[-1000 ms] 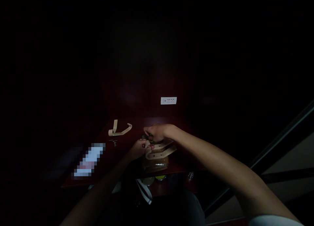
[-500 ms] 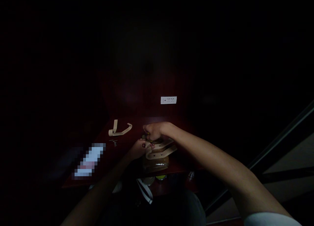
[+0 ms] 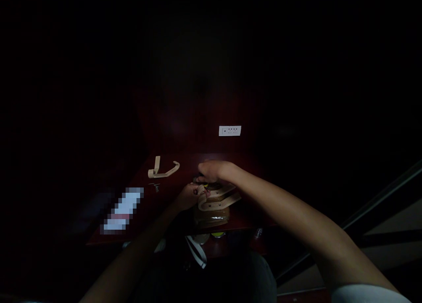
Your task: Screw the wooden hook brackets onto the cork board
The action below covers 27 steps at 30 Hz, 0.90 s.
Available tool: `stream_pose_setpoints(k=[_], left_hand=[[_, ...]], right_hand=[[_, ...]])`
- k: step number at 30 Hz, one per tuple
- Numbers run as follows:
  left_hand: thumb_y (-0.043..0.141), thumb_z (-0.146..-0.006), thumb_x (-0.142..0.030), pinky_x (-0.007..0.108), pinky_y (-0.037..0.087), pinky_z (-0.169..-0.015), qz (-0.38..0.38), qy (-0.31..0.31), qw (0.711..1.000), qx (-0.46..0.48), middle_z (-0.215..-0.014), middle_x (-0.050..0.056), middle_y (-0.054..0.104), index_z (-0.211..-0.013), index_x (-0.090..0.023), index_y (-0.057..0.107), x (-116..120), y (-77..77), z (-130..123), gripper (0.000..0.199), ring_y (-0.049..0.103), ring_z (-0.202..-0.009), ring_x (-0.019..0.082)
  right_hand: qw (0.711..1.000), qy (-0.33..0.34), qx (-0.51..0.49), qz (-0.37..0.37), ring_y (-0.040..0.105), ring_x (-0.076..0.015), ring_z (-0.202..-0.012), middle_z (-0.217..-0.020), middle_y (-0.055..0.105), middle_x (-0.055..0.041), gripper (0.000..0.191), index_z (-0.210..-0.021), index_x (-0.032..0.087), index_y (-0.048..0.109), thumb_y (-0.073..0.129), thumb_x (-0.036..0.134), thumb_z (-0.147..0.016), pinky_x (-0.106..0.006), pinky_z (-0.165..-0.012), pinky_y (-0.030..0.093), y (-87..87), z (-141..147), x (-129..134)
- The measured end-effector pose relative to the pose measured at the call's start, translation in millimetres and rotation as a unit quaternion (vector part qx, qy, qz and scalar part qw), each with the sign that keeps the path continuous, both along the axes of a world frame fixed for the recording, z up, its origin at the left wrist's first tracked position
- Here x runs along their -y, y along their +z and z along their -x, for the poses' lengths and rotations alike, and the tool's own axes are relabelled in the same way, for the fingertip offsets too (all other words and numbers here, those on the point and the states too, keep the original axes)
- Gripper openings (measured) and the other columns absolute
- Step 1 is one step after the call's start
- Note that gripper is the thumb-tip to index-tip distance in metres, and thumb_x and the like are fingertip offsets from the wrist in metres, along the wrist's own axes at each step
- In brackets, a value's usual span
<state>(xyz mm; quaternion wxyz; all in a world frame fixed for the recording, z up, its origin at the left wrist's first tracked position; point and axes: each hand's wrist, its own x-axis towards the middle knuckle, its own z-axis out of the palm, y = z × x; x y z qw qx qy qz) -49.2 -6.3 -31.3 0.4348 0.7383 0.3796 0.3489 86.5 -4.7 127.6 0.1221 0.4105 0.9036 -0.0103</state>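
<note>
My left hand (image 3: 188,196) is closed, with its fingertips pinching the curled end of a beige curved bracket (image 3: 220,204) that has screw holes along its arm. A second beige arm (image 3: 224,191) lies just behind it. Beneath them is a bundle wrapped in shiny brown plastic (image 3: 211,218). Right above the left fingertips, my right hand (image 3: 212,171) is bent down with its fingers curled together. A small yellow patch (image 3: 206,185) shows under that hand; what the fingers grip is hidden by the hand and the dark.
On the dark red tabletop (image 3: 171,219), a similar beige bracket (image 3: 163,174) lies at the left, with several screws (image 3: 154,187) before it. A pixelated bright rectangle (image 3: 123,208) is nearer me. A white socket (image 3: 230,131) is on the wall. Below, a white strap (image 3: 198,252) hangs.
The view has shifted slightly, moving everything a little up and right. My right hand has turned a little above the left fingertips; the left keeps its pinch.
</note>
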Motion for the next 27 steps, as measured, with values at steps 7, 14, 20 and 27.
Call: stream_pose_setpoints(k=[7,14,20,27], left_hand=[[0.070,-0.068,-0.044,0.019,0.038,-0.049,0.020,-0.007,1.000,0.013,-0.059,0.000,0.061,-0.062,-0.011,0.065,0,-2.3,1,0.034,0.048,-0.052,0.008],[0.068,-0.071,-0.039,0.020,0.042,-0.059,-0.063,0.013,0.998,-0.025,-0.066,0.001,0.065,-0.068,-0.014,0.070,-1,0.2,2,0.025,0.054,-0.062,0.011],[0.067,-0.072,-0.040,0.020,0.038,-0.054,-0.041,0.018,0.999,-0.024,-0.061,0.000,0.062,-0.062,-0.013,0.066,-1,-1.2,1,0.029,0.050,-0.057,0.010],[0.069,-0.070,-0.041,0.019,0.035,-0.051,-0.045,0.014,0.999,-0.005,-0.057,-0.002,0.056,-0.056,-0.012,0.062,-2,-2.1,0,0.033,0.045,-0.053,0.008]], right_hand=[[0.998,-0.003,-0.042,0.036,0.065,-0.0218,-0.081,-0.105,0.067,-0.0128,0.038,-0.120,0.017,0.053,0.048,0.036,-0.087,-0.027,-0.059,0.044,3.4,-4,11],[0.999,0.031,-0.003,-0.013,0.064,-0.0235,-0.087,-0.095,0.069,-0.0150,0.028,-0.102,0.013,0.065,0.049,0.031,-0.088,-0.027,-0.065,0.044,4.3,-13,9],[0.999,-0.001,-0.003,-0.053,0.065,-0.0283,-0.090,-0.103,0.067,-0.0214,0.040,-0.102,0.009,0.067,0.046,0.039,-0.087,-0.032,-0.067,0.048,-1.2,-6,12],[0.999,0.000,0.008,0.050,0.066,-0.0230,-0.082,-0.105,0.067,-0.0152,0.045,-0.117,0.011,0.057,0.062,0.026,-0.075,-0.025,-0.054,0.045,13.6,-2,22]])
